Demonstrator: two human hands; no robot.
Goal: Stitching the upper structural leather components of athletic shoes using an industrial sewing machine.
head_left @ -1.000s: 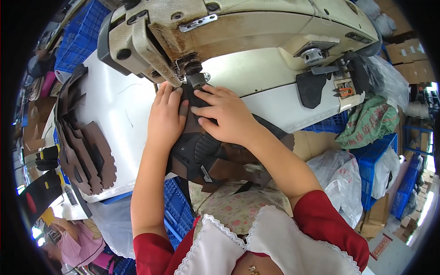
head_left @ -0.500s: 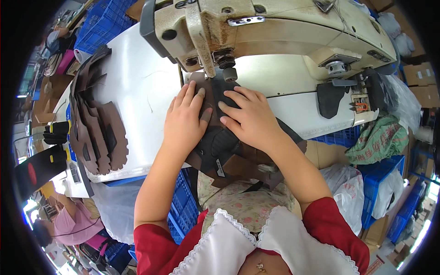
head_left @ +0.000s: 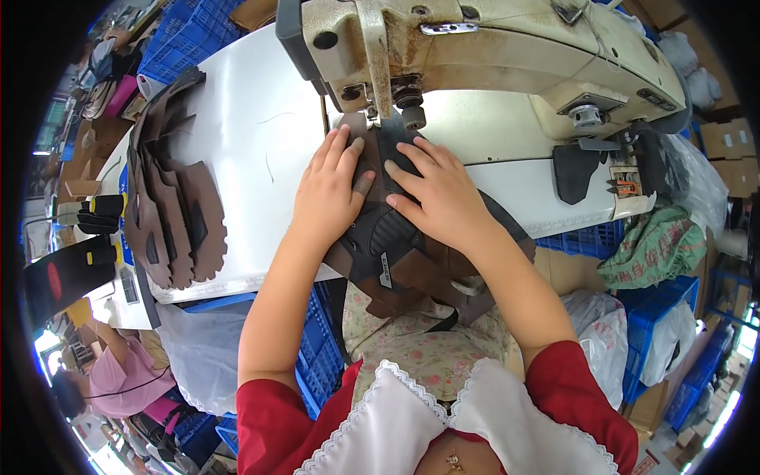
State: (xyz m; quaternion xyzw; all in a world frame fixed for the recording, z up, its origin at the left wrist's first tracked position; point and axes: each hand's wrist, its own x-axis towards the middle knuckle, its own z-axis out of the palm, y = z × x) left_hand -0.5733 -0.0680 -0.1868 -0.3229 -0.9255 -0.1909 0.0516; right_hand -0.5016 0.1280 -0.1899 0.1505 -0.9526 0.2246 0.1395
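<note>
A brown and black sewn piece (head_left: pixel 389 237), with a ribbed black padded part and a small label, lies under the sewing machine (head_left: pixel 491 55). Its far end reaches beneath the presser foot and needle area, and its near folds hang over the table edge onto my lap. My left hand (head_left: pixel 328 186) rests flat on the brown strip, fingers stretched toward the needle. Across the black strip, my right hand (head_left: pixel 435 186) lies with fingers spread, pressing it from the right. Greyish covers wrap some fingertips on both hands. The needle tip itself is too small to make out.
Left on the white table (head_left: pixel 261 222) sits a stack of brown cut pieces (head_left: pixel 186 214) with scalloped edges. A black piece (head_left: pixel 574 172) lies right of the machine. Blue crates (head_left: pixel 313 356), plastic bags and a green sack (head_left: pixel 653 249) stand around. Another person (head_left: pixel 119 376) sits at far left.
The whole view has shifted slightly, so the machine and table appear farther right. Both hands stay on the sewn piece, with little visible movement against it.
</note>
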